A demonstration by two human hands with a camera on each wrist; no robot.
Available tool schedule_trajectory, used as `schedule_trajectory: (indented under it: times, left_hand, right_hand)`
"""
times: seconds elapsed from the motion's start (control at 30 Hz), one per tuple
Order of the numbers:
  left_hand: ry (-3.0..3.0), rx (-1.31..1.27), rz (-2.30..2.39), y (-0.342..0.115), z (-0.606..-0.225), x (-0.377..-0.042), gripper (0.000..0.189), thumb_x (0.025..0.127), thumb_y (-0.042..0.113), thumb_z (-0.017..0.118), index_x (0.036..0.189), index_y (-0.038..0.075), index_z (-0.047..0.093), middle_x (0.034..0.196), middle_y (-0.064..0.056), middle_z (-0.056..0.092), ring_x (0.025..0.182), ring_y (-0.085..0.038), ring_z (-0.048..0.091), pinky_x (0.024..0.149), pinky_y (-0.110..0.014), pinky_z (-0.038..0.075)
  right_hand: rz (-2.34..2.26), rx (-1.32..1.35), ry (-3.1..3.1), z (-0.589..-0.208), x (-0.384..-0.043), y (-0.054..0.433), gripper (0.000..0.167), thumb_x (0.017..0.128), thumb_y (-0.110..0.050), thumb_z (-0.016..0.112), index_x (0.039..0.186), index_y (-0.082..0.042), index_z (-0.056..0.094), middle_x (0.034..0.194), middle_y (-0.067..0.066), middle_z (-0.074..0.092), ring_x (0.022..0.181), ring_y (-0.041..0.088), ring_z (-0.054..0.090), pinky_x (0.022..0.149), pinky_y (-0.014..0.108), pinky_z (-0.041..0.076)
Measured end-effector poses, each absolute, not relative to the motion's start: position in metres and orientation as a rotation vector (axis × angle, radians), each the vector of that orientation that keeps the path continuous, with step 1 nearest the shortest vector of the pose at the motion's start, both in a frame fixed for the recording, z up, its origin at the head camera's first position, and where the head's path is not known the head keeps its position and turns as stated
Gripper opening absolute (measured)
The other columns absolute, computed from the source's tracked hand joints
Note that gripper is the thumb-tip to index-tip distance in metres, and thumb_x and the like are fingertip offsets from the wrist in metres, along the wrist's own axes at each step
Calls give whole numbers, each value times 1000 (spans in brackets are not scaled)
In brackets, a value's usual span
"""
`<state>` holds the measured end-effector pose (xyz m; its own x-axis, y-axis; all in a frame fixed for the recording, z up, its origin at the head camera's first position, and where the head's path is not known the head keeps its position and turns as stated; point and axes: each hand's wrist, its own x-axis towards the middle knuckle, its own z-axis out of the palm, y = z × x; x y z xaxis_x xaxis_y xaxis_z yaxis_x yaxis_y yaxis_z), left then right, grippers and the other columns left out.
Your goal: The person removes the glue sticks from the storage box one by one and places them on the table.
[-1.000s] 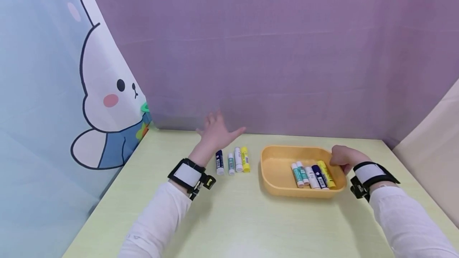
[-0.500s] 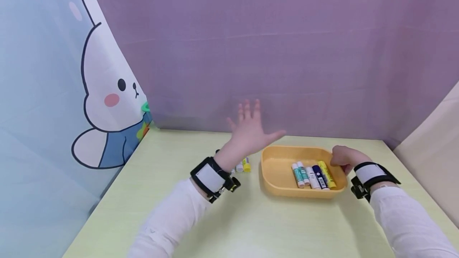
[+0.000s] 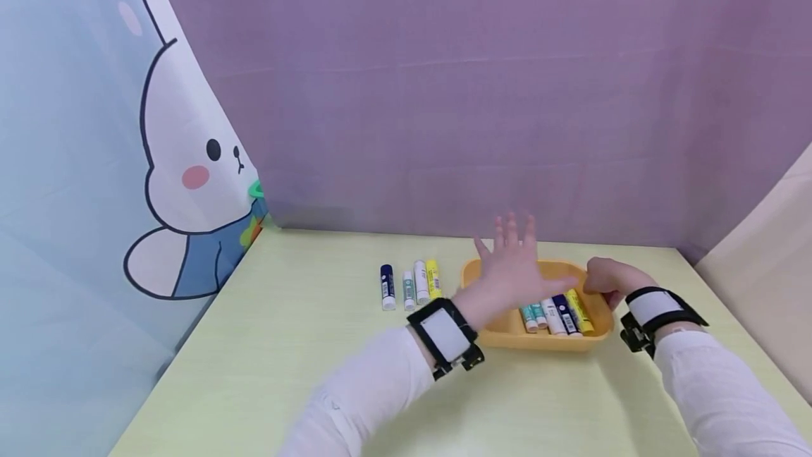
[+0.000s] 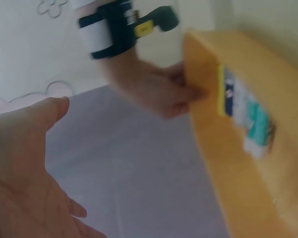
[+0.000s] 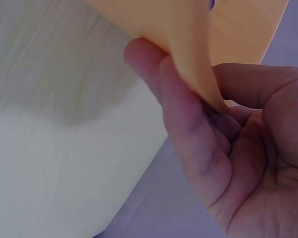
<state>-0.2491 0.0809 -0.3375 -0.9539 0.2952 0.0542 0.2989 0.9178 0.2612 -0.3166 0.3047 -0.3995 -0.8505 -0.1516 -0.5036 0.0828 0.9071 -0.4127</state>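
My right hand (image 3: pixel 610 279) pinches the right rim of a yellow-orange tray (image 3: pixel 507 339), thumb on the inside and fingers beneath the edge, as the right wrist view shows. Inside the tray lie several glue sticks: a yellow one (image 3: pixel 580 312), a dark blue one (image 3: pixel 567 316), a white one (image 3: pixel 553 319) and two teal ones, partly covered by my left hand in the head view. That left hand (image 3: pixel 510 273) is spread with straight fingers above the tray's left half and holds nothing. In the left wrist view it appears apart from the tray wall.
On the table left of the tray, a row of glue sticks lies side by side: dark blue (image 3: pixel 388 288), teal (image 3: pixel 409 290), white (image 3: pixel 421 282) and yellow (image 3: pixel 434 278). A purple curtain (image 3: pixel 444 90) hangs behind the table's far edge.
My left hand has swept right, from above the row of glue sticks to over the tray, fingers spread throughout. The right hand and the tray have stayed in place.
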Motion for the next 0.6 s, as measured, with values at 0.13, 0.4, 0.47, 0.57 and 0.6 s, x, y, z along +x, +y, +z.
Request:
schedule_trajectory:
  times: [0.13,0.4,0.47,0.57,0.6]
  left_hand:
    - [-3111,-465,-301,102,-359,-249,110,70,87,39,152,26,-1,159,-3,1,146,-25,-3,111,-58,19]
    - [-3154,-437,-337,126,-391,-250,104,71,85,43,151,24,17,157,-2,15,146,-23,8,111,-57,21]
    - [-3158,-414,-349,130,-399,-250,103,71,84,45,150,23,20,157,-3,17,146,-23,9,110,-57,22]
    - [-3162,-370,-315,135,-412,-252,101,71,82,48,148,22,25,155,-2,22,145,-23,13,109,-56,26]
    - [-3167,-352,-306,137,-416,-253,100,71,81,50,148,22,27,155,-2,23,144,-22,15,108,-55,27]
  right_hand:
    - [-570,-62,2514,-399,-318,306,12,85,2,47,89,10,54,73,12,61,57,17,63,57,32,57]
    - [-543,-53,2510,-396,-318,307,14,87,-1,48,91,11,54,72,12,61,54,16,62,56,31,56]
    - [-545,-45,2504,-395,-318,308,14,88,-1,47,92,11,53,73,12,60,54,16,62,56,31,56]
    - [-554,-42,2502,-396,-318,310,15,87,0,47,94,12,52,75,13,61,55,16,63,56,32,56]
    - [-558,-43,2502,-397,-319,310,15,87,0,47,94,13,52,76,13,61,56,17,63,56,32,57]
